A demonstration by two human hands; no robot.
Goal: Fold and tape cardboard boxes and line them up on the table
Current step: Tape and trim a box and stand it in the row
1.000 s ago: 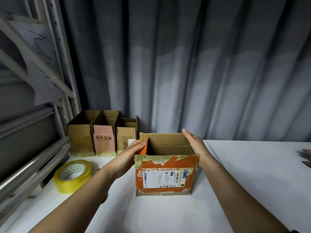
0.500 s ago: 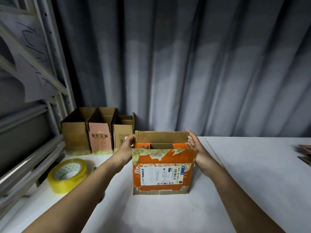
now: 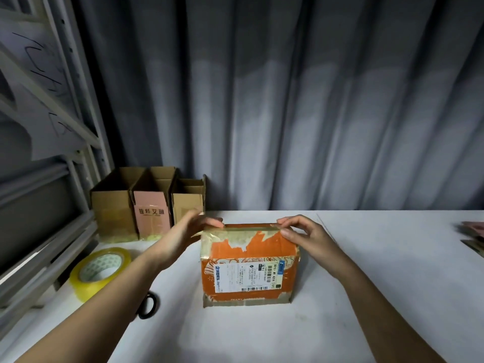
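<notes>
From the head view, your orange box (image 3: 248,268) stands mid-tabletop (image 3: 366,284), flaps folded shut. Your left hand (image 3: 183,237) and right hand (image 3: 301,234) pinch its top corners, fingers curled over the edge. It looks light, stiff yet worn, so hold the corners. Torn tape and a shipping label (image 3: 247,277) mark its front. The yellow tape roll (image 3: 99,271) lies left.
</notes>
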